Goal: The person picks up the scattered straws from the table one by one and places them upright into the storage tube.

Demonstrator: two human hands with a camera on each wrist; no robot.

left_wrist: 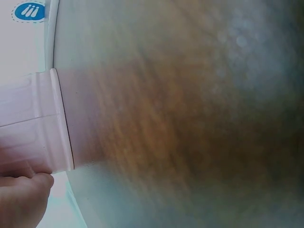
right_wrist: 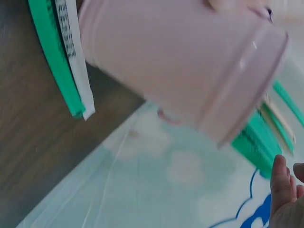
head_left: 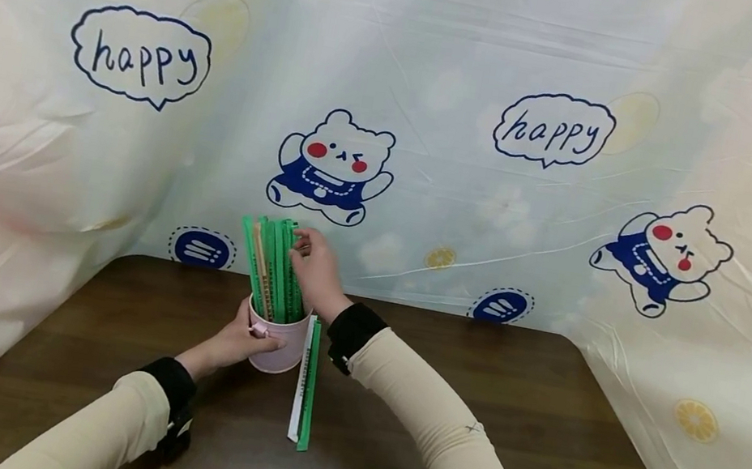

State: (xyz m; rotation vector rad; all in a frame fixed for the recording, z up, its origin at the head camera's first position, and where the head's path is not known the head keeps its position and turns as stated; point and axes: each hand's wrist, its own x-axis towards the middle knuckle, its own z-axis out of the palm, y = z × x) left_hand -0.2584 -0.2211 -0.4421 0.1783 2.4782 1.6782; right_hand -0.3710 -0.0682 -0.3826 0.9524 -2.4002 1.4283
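A pink bucket [head_left: 276, 350] stands on the table, filled with long, slim green-wrapped sticks [head_left: 278, 268] and a tan one [head_left: 261, 261]. My left hand [head_left: 244, 341] grips its left side, thumb across the front; the left wrist view shows that hand [left_wrist: 26, 197] at the bucket's wall [left_wrist: 33, 109]. My right hand [head_left: 318, 270] is at the upper right of the bundle, fingertips right by the stick tops. In the right wrist view its fingers [right_wrist: 279, 178] are slightly bent beside the green wrappers [right_wrist: 259, 142]. What the sticks are inside the wrappers is hidden.
Just right of the bucket, a white-wrapped stick [head_left: 301, 387] and a green-wrapped one [head_left: 309, 396] lie side by side on the brown table [head_left: 466, 413]. A printed cloth [head_left: 441, 196] with bears hangs behind the table's far edge.
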